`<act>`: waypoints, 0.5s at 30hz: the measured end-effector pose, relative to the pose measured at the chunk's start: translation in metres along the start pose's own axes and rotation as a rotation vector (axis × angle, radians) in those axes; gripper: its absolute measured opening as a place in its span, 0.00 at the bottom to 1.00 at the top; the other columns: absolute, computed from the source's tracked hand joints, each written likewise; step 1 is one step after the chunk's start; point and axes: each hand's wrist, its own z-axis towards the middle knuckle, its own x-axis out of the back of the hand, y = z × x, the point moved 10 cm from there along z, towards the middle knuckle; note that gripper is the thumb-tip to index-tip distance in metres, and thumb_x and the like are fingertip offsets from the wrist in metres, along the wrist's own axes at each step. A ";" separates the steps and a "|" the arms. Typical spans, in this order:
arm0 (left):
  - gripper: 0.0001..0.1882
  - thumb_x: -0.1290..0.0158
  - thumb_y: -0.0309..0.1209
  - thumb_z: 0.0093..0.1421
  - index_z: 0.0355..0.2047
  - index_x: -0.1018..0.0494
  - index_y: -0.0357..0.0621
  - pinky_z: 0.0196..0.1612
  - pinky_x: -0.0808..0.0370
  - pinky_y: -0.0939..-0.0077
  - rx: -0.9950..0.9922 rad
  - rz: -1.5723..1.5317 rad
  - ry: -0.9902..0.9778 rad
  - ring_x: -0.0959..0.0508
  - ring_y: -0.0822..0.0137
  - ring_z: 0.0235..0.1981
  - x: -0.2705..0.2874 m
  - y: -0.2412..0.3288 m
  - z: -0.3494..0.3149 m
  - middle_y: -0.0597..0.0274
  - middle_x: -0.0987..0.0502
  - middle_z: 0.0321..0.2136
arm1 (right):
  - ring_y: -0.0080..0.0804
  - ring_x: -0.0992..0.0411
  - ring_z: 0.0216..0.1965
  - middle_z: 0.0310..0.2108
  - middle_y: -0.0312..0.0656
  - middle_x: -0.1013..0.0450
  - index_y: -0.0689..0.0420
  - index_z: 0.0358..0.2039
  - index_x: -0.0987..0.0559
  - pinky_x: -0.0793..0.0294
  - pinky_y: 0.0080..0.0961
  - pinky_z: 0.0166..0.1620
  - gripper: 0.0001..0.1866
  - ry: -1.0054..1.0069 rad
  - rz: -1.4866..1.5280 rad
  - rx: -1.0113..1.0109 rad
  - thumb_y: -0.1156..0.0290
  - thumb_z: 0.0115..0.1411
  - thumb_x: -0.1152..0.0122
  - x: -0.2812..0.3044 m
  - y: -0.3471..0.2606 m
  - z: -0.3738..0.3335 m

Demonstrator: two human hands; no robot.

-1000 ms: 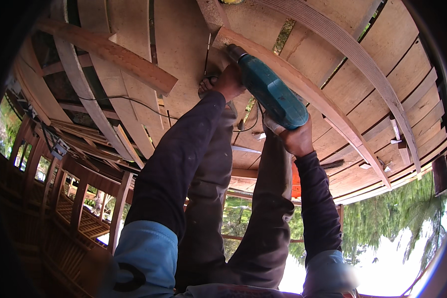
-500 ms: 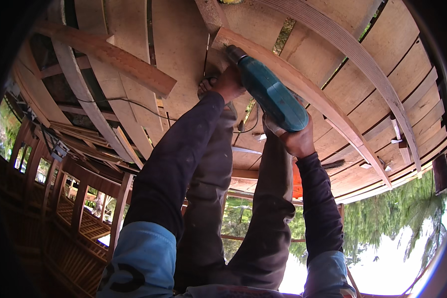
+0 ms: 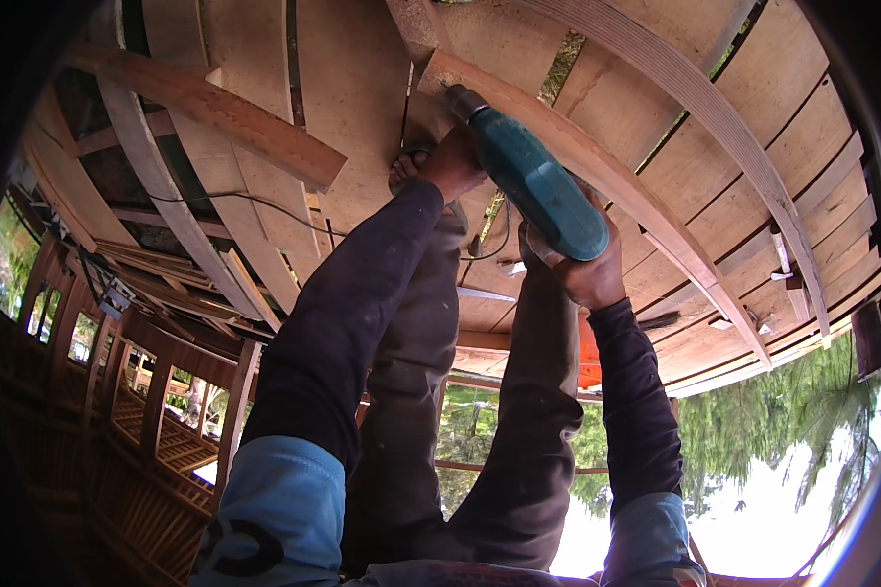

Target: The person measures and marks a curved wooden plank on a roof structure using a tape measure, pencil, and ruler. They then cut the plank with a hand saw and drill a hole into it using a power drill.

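Note:
A teal power drill (image 3: 533, 176) lies slanted between my two hands, its dark chuck (image 3: 465, 103) pointing up and left. Around the drill's rear end my right hand (image 3: 594, 269) is closed; the grip itself is hidden under the body. My left hand (image 3: 453, 164) is closed against the drill's side just behind the chuck, its fingertips partly hidden. The chuck end meets a long reddish wooden beam (image 3: 578, 142) near that beam's upper left end, where it butts against a shorter wooden piece (image 3: 418, 29). The bit's tip is too small to make out.
Wide planks (image 3: 352, 88) with gaps between them lie under my feet. A loose board (image 3: 225, 117) rests at left, with a dark cable (image 3: 255, 199) running below it. A curved beam (image 3: 715, 117) arcs at right. Beyond my right leg shows an orange object (image 3: 589, 357).
Almost nothing differs. The drill's chuck and both hands have shifted very slightly; the grip on the drill is the same.

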 end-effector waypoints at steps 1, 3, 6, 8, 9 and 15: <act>0.14 0.40 0.33 0.57 0.39 0.22 0.37 0.51 0.24 0.54 0.012 -0.004 -0.018 0.20 0.41 0.46 -0.001 0.000 0.000 0.40 0.19 0.41 | 0.38 0.21 0.55 0.51 0.52 0.20 0.63 0.63 0.30 0.25 0.30 0.59 0.38 0.001 -0.005 0.000 0.77 0.49 0.29 0.000 0.001 0.000; 0.14 0.40 0.33 0.57 0.40 0.22 0.36 0.51 0.24 0.54 0.036 -0.013 -0.054 0.20 0.42 0.47 -0.003 -0.001 0.001 0.40 0.19 0.41 | 0.39 0.21 0.55 0.51 0.52 0.20 0.63 0.63 0.31 0.25 0.31 0.59 0.39 0.003 -0.006 -0.004 0.77 0.49 0.29 0.000 -0.002 0.000; 0.13 0.40 0.33 0.57 0.38 0.22 0.36 0.51 0.23 0.54 0.015 -0.048 0.030 0.20 0.42 0.46 0.003 0.003 0.000 0.40 0.18 0.39 | 0.39 0.21 0.55 0.51 0.52 0.20 0.62 0.63 0.31 0.26 0.31 0.60 0.39 -0.011 -0.004 -0.022 0.77 0.48 0.29 0.000 0.000 0.002; 0.12 0.40 0.32 0.57 0.38 0.22 0.36 0.50 0.23 0.55 0.028 -0.016 0.008 0.19 0.42 0.45 0.001 0.001 0.001 0.40 0.18 0.38 | 0.40 0.22 0.56 0.51 0.52 0.20 0.62 0.63 0.31 0.26 0.31 0.60 0.40 -0.009 0.001 -0.023 0.78 0.47 0.30 -0.001 0.001 0.001; 0.12 0.40 0.32 0.57 0.37 0.22 0.36 0.50 0.23 0.55 0.035 0.000 -0.003 0.19 0.42 0.45 0.000 0.000 0.001 0.40 0.18 0.38 | 0.40 0.22 0.56 0.51 0.52 0.21 0.62 0.63 0.31 0.26 0.32 0.60 0.40 -0.008 0.000 -0.016 0.78 0.47 0.30 -0.001 0.000 0.001; 0.13 0.40 0.32 0.57 0.39 0.22 0.36 0.50 0.23 0.55 0.073 -0.024 -0.052 0.19 0.43 0.46 -0.001 0.000 0.000 0.41 0.18 0.40 | 0.41 0.23 0.57 0.52 0.52 0.21 0.61 0.64 0.31 0.27 0.32 0.61 0.41 -0.013 -0.010 -0.014 0.79 0.46 0.31 -0.001 0.002 0.001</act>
